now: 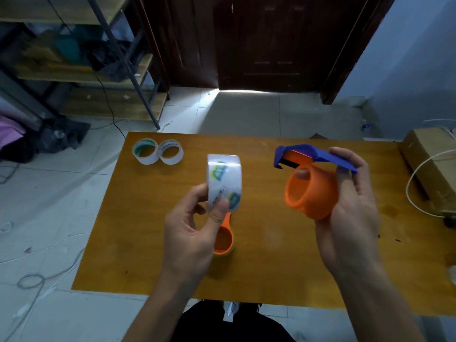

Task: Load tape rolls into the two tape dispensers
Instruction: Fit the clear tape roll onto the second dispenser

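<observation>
Our left hand (195, 233) grip clenched on tape roll (224, 182), our right hand (350, 206) grasping dispenser (312, 186) right of it, above table (283, 255)

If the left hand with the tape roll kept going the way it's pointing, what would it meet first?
Probably the orange drum of the dispenser held in the right hand. The left hand aims its tape roll up and rightward, though depth is unclear.

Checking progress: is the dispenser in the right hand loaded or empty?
Empty. The dispenser's orange drum is bare, and the tape roll is apart from it, in the left hand.
</observation>
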The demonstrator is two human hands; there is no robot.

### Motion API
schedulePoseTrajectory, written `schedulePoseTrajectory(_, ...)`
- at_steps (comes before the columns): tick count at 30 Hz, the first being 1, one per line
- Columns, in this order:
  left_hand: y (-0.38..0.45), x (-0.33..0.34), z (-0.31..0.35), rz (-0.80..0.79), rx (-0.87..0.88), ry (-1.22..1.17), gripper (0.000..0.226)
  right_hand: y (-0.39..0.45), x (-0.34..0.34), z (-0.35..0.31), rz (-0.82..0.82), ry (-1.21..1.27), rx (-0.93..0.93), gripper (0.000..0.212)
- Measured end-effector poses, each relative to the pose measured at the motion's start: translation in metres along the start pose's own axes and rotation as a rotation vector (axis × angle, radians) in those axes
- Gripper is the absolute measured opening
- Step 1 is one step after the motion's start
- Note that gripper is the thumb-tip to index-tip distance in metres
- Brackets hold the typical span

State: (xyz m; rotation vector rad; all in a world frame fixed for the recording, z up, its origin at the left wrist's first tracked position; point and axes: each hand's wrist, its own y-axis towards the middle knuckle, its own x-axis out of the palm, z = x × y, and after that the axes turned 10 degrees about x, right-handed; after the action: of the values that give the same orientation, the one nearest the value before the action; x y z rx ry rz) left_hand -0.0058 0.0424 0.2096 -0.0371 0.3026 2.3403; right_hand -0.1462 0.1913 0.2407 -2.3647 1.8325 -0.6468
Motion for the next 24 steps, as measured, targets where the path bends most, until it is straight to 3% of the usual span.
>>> schedulePoseTrajectory(3,0.003,-0.011,-0.006,-0.167,0.055,0.098,0.031,-0.001,-0.002,-0.001,-0.016,-0.004,-0.004,0.024)
schedulePoseTrajectory(8,0.009,-0.021,0.002,-0.371,0.037,0.068,0.021,-0.005,0.006,-0.004,-0.076,0.012,-0.083,0.020)
schedulePoseTrajectory(13,0.022,-0.007,0.019,-0.512,-0.051,-0.207,0.021,-0.014,0.016,0.006,-0.213,-0.082,-0.113,0.021)
schedulePoseTrajectory(18,0.030,0.005,0.015,-0.453,-0.174,-0.515,0.028,-0.026,0.023,0.023,-0.236,-0.146,-0.043,0.019)
schedulePoseTrajectory(21,0.017,0.010,0.005,-0.421,-0.191,-0.553,0.022,-0.027,0.023,0.023,-0.196,-0.064,0.069,0.021)
schedulePoseTrajectory(24,-0.004,0.029,-0.007,-0.151,-0.011,-0.374,0.038,-0.028,0.023,0.030,-0.108,0.043,0.184,0.024)
